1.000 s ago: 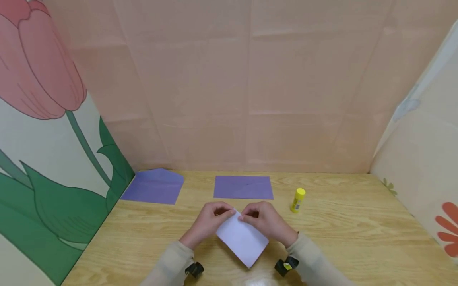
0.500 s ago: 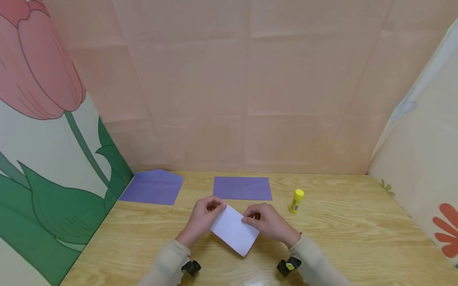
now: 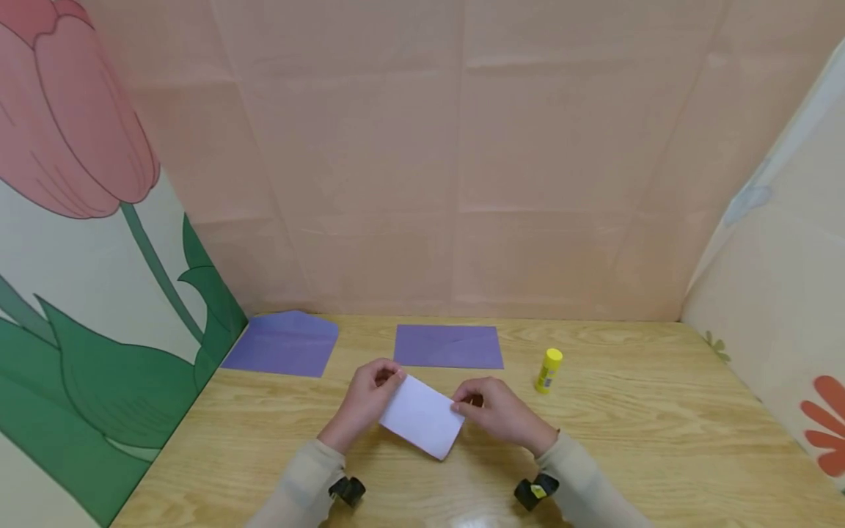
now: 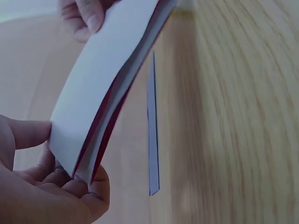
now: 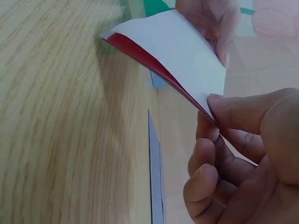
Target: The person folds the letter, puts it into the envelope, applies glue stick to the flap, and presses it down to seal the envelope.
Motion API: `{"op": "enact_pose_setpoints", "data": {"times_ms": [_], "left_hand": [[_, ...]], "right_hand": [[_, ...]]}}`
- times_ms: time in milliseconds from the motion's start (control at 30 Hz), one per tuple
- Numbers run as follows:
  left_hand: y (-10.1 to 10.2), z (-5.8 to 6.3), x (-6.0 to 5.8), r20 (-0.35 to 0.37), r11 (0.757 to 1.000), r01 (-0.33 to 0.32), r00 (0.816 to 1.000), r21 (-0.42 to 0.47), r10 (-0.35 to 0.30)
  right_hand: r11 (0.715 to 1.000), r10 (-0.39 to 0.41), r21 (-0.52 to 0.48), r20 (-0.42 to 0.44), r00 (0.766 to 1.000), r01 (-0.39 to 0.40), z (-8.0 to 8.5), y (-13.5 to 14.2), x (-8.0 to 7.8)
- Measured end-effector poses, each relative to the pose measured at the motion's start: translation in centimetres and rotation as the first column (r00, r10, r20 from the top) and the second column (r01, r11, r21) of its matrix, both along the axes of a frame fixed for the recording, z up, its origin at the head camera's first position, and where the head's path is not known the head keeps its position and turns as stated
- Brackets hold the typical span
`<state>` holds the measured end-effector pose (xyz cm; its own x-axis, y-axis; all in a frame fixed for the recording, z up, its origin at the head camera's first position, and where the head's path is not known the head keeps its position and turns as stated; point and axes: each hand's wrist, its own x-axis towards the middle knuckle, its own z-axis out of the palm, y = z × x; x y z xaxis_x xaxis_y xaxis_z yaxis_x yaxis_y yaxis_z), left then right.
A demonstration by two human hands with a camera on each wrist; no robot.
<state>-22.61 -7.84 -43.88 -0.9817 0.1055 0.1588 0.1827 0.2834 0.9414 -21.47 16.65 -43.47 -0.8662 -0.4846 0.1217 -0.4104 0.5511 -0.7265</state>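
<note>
Both hands hold a folded sheet of paper [image 3: 422, 418], white outside and red inside, up off the wooden table. My left hand [image 3: 361, 402] pinches its upper left corner, thumb on the white face and fingers behind. At the opposite side my right hand [image 3: 507, 416] pinches the right corner between thumb and index finger. In the left wrist view the folded paper [image 4: 100, 79] shows several layers gaping along one edge. Red lining shows between the layers of the folded paper [image 5: 173, 51] in the right wrist view too.
Behind the hands a purple envelope [image 3: 449, 347] lies flat on the table [image 3: 634, 440]. Another purple envelope [image 3: 280, 353], flap raised, lies at the back left. A yellow glue stick [image 3: 549, 371] stands upright to the right. A pinkish backdrop [image 3: 455, 161] closes off the back.
The folded paper has swung to a flatter slant and shifted left and up in view. My left hand has moved left, away from the right hand, which has shifted slightly right.
</note>
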Motion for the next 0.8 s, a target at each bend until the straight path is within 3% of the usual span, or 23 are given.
{"op": "enact_pose_setpoints", "data": {"times_ms": [233, 500, 800], "left_hand": [[-0.26, -0.07, 0.09, 0.003, 1.000, 0.023, 1.000, 0.003, -0.023], [-0.45, 0.05, 0.06, -0.007, 0.998, 0.042, 0.999, -0.048, -0.042], [-0.31, -0.29, 0.18, 0.025, 0.996, 0.088, 0.996, -0.016, -0.088]], "right_hand": [[0.999, -0.015, -0.031, -0.045, 0.999, 0.013, -0.23, 0.34, -0.13], [0.997, -0.002, -0.082, -0.030, 1.000, -0.001, -0.19, 0.29, -0.24], [0.999, 0.008, -0.036, -0.032, 0.999, -0.010, 0.02, 0.00, -0.14]]}}
